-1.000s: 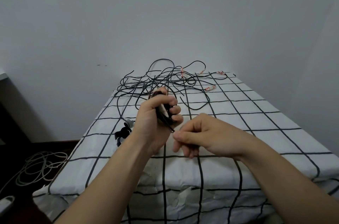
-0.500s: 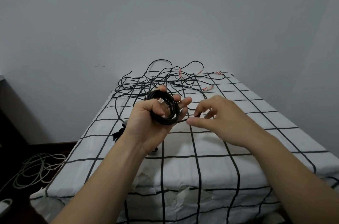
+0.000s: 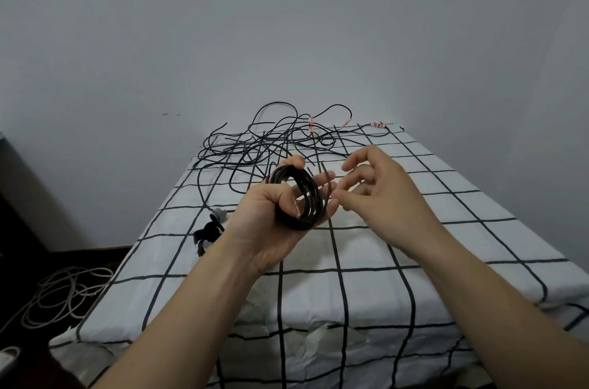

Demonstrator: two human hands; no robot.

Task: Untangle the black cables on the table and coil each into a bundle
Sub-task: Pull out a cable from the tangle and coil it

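My left hand [image 3: 271,219] holds a coiled black cable bundle [image 3: 299,197] upright above the table, thumb over its top and fingers behind it. One loose cable end [image 3: 325,169] sticks up from the coil. Just right of the coil is my right hand [image 3: 379,194], its fingers loosely curled and its fingertips close to the coil's edge, with nothing seen in them. A tangle of black cables [image 3: 267,146] lies at the far end of the table, several with red-and-white tags [image 3: 310,124].
The table is covered with a white cloth with a black grid [image 3: 366,293] and stands against a grey wall. A black strap and a grey piece [image 3: 210,229] lie near the left edge. White cable [image 3: 57,296] lies looped on the dark floor at left.
My left hand has turned the coil from edge-on in a closed fist to face-on and raised it. My right hand has let go of the cable end and moved up beside the coil.
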